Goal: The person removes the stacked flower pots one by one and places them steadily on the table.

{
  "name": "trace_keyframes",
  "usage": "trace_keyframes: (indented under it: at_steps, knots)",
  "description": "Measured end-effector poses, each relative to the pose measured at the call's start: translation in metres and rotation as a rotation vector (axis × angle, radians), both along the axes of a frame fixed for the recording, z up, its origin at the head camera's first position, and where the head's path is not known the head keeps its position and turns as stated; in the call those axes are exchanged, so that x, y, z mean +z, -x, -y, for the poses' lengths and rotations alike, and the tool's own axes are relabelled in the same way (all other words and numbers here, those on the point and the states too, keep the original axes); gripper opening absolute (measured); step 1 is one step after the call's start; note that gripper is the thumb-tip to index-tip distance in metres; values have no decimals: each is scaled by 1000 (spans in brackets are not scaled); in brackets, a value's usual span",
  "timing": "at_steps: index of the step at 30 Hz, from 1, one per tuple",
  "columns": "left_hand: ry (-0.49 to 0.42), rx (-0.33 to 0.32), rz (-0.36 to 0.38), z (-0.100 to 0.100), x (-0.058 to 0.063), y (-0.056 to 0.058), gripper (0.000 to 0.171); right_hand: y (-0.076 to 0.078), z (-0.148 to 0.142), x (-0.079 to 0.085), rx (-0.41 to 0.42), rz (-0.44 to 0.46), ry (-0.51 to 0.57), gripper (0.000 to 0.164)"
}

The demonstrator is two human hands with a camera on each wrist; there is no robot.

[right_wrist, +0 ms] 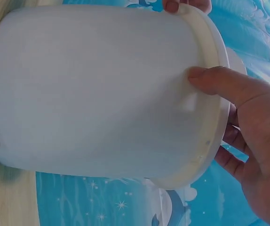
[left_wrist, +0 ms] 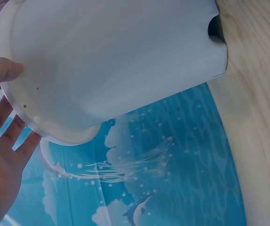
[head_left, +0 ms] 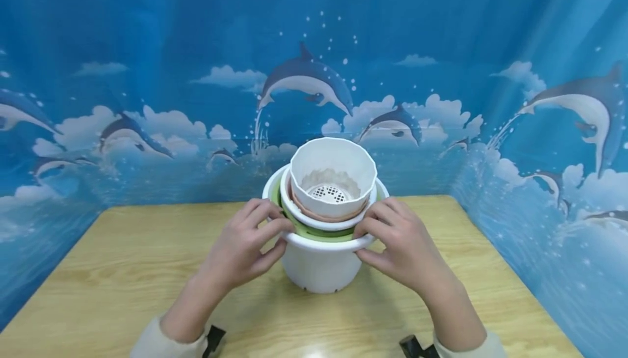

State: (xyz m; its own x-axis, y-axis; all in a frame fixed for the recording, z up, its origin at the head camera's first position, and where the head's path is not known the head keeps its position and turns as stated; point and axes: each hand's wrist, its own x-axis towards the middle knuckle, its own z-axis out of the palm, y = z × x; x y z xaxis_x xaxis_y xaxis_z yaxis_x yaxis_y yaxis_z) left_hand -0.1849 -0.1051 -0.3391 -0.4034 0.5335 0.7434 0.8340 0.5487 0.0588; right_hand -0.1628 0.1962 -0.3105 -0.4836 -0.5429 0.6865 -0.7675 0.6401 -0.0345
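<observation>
- Your left hand (head_left: 250, 238) and right hand (head_left: 399, 238) pinch the rim of the large round white plastic pot (head_left: 321, 268), upright on the pale wooden table (head_left: 147, 271).
- Inside: green pot (head_left: 314, 234), smaller white pot (head_left: 324, 225), terracotta-coloured pot (head_left: 326, 218), faceted white pot (head_left: 333, 167); nesting appears complete, your release remaining.
- Head view alone: perforated floor (head_left: 331, 193). Wrist views, clearer: thumbs (right_wrist: 215, 81) outside.

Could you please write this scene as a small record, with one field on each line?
Nested pots visible: five
Outermost: large white pot
Inside it, going inward: green pot, white middle pot, brownish pot, white top pot
Top pot's base: perforated, brownish marks around
Left hand: grips outermost rim, left side
Right hand: grips same rim, right side
Surface: wood-grain table
Background: blue dolphin-print curtain
</observation>
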Motion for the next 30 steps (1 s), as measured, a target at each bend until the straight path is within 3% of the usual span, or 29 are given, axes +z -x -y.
trace_keyframes:
  at_steps: [18,24,30]
  knots:
    - [128,7,-7,7,16,-15,23,-10,13,-2,93,53,20,23]
    - [159,3,-9,8,19,-20,23,-12,18,-3,103,24,33,24]
    - [167,-25,-65,6,23,-26,27,-13,23,-5,101,-21,50,26]
